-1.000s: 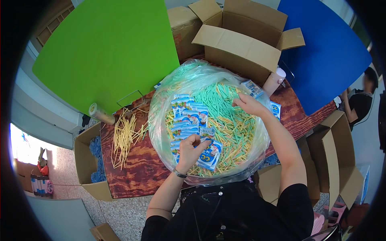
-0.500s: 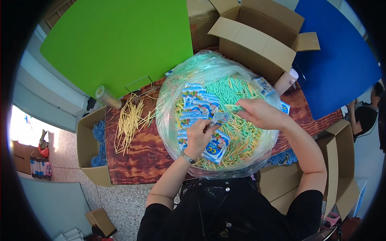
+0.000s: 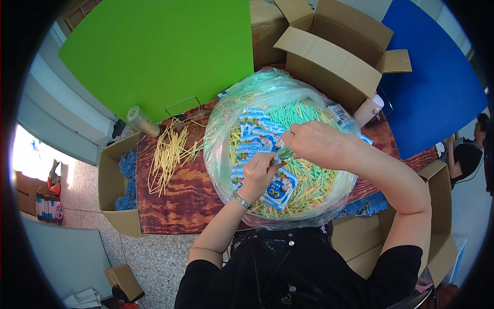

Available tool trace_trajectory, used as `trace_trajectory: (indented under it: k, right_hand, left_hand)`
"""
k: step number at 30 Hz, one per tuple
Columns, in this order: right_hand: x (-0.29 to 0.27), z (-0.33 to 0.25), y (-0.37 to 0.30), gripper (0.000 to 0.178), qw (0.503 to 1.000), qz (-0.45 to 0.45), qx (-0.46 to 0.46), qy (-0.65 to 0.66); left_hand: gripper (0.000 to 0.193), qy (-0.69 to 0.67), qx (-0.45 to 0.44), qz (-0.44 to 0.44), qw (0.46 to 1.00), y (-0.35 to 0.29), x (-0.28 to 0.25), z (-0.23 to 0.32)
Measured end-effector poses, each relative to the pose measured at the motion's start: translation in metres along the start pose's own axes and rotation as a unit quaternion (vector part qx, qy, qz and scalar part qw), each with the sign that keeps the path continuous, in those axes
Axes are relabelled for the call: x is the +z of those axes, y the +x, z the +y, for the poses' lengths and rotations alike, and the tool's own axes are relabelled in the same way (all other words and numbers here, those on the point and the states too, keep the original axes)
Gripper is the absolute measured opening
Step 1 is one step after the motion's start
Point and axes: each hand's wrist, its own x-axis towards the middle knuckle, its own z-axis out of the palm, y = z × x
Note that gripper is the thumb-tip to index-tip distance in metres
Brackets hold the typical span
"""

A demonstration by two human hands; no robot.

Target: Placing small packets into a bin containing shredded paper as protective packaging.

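A big clear plastic bag (image 3: 218, 165) lies spread on the table, full of short thin green and yellow sticks (image 3: 309, 180). On the sticks rest several flat blue-and-white printed packets (image 3: 257, 135), with one larger-looking packet (image 3: 280, 191) near my left hand. My left hand (image 3: 257, 175), with a wristwatch, is closed on a small packet whose mouth is up. Right above that mouth my right hand (image 3: 316, 144) is closed, fingers pointing down, on a small bundle of sticks; a bit of green shows between the hands. My fingers hide most of the packet and bundle.
Long yellow sticks (image 3: 170, 157) lie loose left of the bag, beside a clear cylindrical container (image 3: 141, 121). An open cardboard box (image 3: 334, 62) stands behind; another box (image 3: 116, 180) with blue contents is at left. A pink cylinder (image 3: 368, 110) stands right. A person (image 3: 465, 154) sits far right.
My right hand has come left and turned downward, bringing its sticks to the mouth of the packet in my left hand. The left hand has barely moved.
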Motion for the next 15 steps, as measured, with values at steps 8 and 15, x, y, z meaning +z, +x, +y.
trace_trajectory:
  k: [8,15]
  right_hand:
    - [0.046,0.008,-0.005,0.039,0.901,0.148,0.026,0.407]
    - [0.111,-0.05,0.032,0.024,0.87,0.29,-0.005,0.4]
  left_hand:
    - [0.032,-0.107,-0.09,-0.034,0.99,-0.007,-0.016,-0.002]
    - [0.046,-0.179,-0.175,-0.055,0.967,-0.041,-0.078,-0.019]
